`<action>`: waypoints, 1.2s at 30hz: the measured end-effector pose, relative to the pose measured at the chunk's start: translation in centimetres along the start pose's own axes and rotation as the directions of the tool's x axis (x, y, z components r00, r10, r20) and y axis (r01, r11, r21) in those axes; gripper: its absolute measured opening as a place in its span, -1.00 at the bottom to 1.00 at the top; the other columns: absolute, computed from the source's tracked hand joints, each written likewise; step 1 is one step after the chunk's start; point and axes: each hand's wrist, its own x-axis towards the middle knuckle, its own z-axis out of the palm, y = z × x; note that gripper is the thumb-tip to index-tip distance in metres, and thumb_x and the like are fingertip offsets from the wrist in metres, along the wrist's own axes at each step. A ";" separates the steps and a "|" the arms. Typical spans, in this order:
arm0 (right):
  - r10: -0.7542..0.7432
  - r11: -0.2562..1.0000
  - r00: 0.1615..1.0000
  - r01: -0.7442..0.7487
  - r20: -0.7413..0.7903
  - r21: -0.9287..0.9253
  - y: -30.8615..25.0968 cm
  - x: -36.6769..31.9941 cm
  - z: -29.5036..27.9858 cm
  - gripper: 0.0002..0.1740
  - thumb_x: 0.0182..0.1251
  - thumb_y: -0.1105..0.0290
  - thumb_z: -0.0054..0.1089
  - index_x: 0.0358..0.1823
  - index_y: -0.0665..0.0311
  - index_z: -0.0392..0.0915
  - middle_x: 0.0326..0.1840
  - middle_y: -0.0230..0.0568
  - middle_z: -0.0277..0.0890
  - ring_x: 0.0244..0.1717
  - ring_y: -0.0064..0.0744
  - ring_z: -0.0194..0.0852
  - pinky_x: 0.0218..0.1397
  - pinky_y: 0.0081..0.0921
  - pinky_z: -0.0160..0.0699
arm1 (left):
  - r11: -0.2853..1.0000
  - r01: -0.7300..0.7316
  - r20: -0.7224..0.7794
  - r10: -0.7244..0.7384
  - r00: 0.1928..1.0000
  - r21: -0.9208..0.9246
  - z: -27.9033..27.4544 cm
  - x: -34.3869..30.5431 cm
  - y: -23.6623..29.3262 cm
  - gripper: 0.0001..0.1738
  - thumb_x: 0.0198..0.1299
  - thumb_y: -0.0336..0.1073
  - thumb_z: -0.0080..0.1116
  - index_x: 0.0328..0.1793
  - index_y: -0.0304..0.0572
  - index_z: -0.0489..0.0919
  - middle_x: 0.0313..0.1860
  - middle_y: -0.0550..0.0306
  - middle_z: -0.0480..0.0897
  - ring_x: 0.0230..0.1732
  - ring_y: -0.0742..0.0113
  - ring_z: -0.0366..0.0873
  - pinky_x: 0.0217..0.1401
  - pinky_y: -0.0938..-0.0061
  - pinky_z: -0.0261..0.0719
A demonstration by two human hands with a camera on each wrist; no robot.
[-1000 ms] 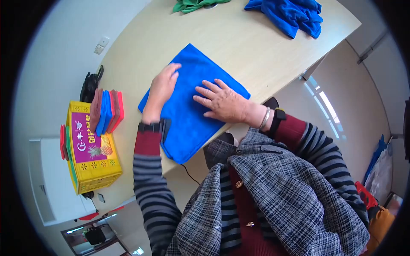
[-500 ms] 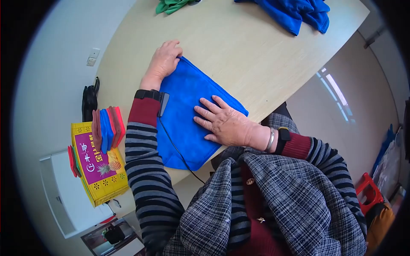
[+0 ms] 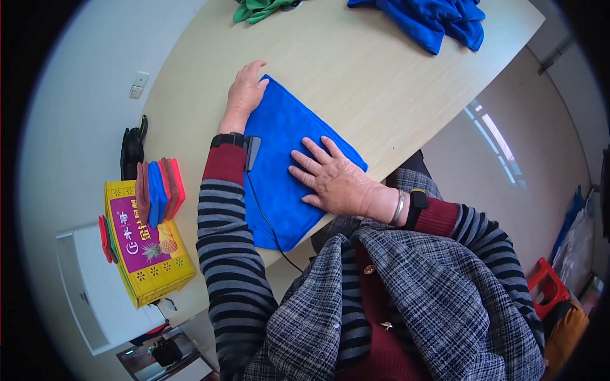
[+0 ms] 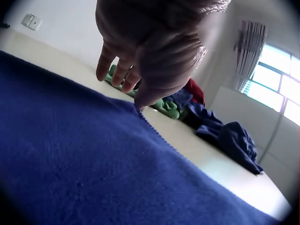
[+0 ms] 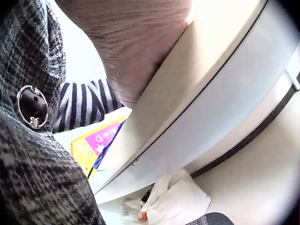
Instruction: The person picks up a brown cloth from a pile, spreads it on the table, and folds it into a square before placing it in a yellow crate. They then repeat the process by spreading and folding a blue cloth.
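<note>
A blue cloth (image 3: 279, 146) lies flat on the table in the head view, its near part reaching the table edge. The left hand (image 3: 246, 89) is at the cloth's far corner, fingers extended; in the left wrist view that hand (image 4: 145, 51) has its thumb tip at the corner of the cloth (image 4: 93, 150), with the fingers spaced apart. Spread fingers and palm of the right hand (image 3: 340, 184) rest on the cloth's right part. The right wrist view shows only the heel of the right hand (image 5: 136, 47) by the table edge.
A yellow box (image 3: 152, 273) with folded cloths (image 3: 159, 193) stands at the left, near a black object (image 3: 132, 152). Crumpled blue cloth (image 3: 438, 22) and green cloth (image 3: 257, 7) lie at the far side. A cable (image 3: 264, 219) hangs from the left wrist.
The left hand has moved from over the cloth to its far corner. The right hand stays flat on the cloth. The head view has shifted slightly.
</note>
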 end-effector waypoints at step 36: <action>-0.076 0.997 0.994 0.073 -0.082 -0.039 -2.6 -1.4 -0.4 -0.44 0.45 -0.01 0.13 0.42 -0.05 0.46 0.56 -0.21 0.26 0.64 -0.08 0.01 0.68 0.10 -0.17 | 0.952 0.299 0.277 -0.304 0.912 0.063 -0.6 -11.9 -5.5 -0.16 0.47 0.30 -0.13 0.70 0.00 0.14 0.71 -0.08 0.09 0.72 -0.03 -0.05 0.69 0.14 -0.04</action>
